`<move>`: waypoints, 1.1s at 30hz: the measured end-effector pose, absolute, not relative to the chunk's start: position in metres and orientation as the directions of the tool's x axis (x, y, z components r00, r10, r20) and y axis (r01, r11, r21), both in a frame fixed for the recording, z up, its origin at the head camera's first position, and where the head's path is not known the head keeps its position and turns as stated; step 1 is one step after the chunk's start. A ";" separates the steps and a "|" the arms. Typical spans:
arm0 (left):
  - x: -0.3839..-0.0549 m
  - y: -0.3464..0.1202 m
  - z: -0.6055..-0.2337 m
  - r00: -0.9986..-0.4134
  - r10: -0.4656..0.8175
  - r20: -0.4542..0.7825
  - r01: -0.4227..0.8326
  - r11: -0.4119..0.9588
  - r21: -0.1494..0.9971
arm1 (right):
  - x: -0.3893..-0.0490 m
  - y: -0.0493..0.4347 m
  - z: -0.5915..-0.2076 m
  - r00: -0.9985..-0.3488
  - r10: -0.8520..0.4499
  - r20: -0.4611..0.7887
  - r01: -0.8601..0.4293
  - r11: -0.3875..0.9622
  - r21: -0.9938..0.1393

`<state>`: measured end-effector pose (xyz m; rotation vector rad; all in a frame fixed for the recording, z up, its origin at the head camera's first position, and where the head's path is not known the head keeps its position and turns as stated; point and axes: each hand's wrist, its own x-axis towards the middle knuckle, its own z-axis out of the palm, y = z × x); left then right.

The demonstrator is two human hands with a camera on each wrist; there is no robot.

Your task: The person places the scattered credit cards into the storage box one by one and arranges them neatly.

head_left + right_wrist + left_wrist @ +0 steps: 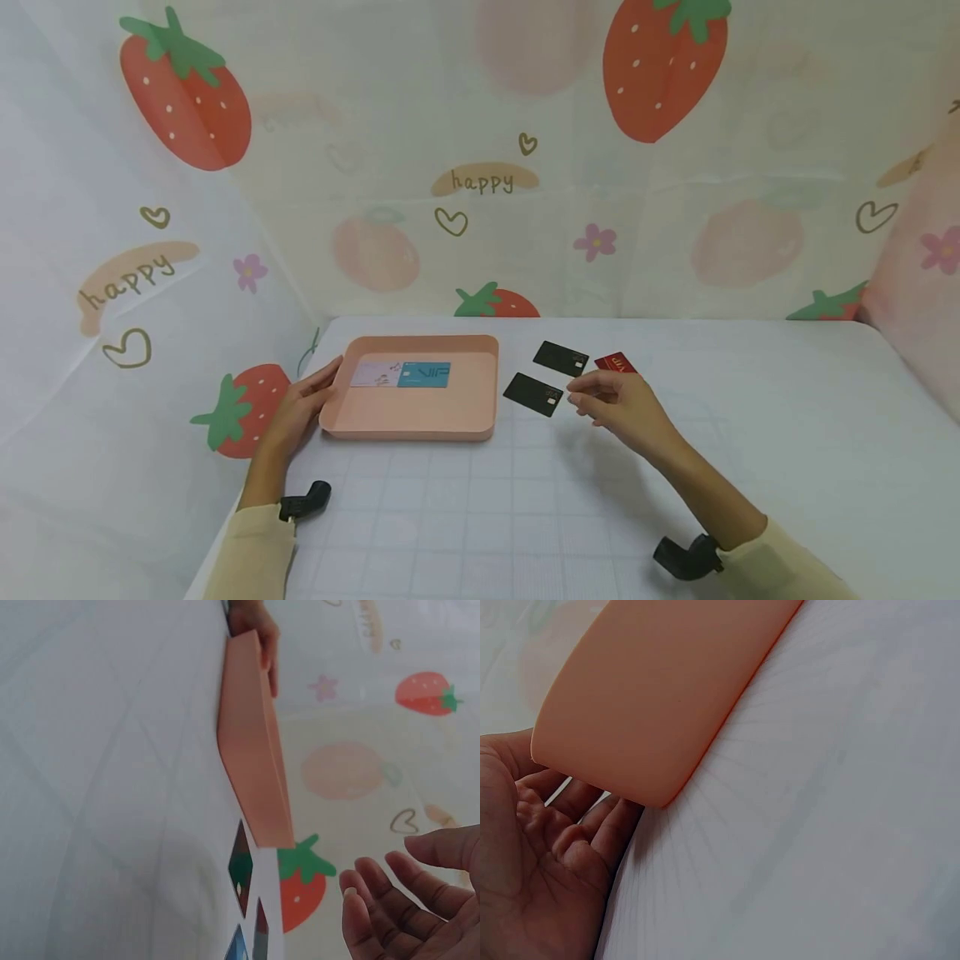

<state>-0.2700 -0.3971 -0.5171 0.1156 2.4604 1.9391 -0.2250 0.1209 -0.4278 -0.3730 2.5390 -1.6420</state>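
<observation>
My left hand [294, 415] touches the tray [420, 412], fingers apart. My right hand [621, 407] hovers near black cards [532, 394], fingers loosely bent

Soft, even light in head view; wrist views dimmer, greyer.
Right of pink tray [420, 421]: diffuse shadow [603, 471] on table [450, 517] below right hand [622, 407]. Thin shadow along tray's near edge.

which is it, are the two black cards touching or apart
Apart: the head view shows a strip of white tabletop between the farther black card and the nearer black card.
</observation>
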 end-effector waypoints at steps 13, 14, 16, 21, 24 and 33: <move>-0.271 -0.399 -0.512 -0.996 0.074 0.056 0.071 0.223 0.972 | -0.239 0.140 -0.436 -0.978 -0.207 0.027 -0.112 0.411 -0.905; -0.271 -0.399 -0.512 -0.996 0.076 0.054 0.069 0.217 0.974 | -0.240 0.141 -0.437 -0.978 -0.206 0.023 -0.108 0.411 -0.905; -0.272 -0.399 -0.512 -0.996 0.081 0.046 0.063 0.208 0.976 | -0.241 0.143 -0.439 -0.980 -0.201 0.013 -0.098 0.417 -0.904; -0.273 -0.397 -0.511 -0.996 0.078 0.035 0.050 0.203 0.978 | -0.246 0.149 -0.446 -0.984 -0.178 -0.006 -0.077 0.457 -0.886; -0.273 -0.396 -0.511 -0.996 0.076 0.041 0.056 0.203 0.978 | -0.247 0.152 -0.449 -0.984 -0.174 -0.025 -0.060 0.466 -0.883; -0.269 -0.394 -0.509 -0.998 0.055 0.004 0.017 0.244 0.970 | -0.252 0.157 -0.452 -0.985 -0.166 -0.047 -0.042 0.495 -0.868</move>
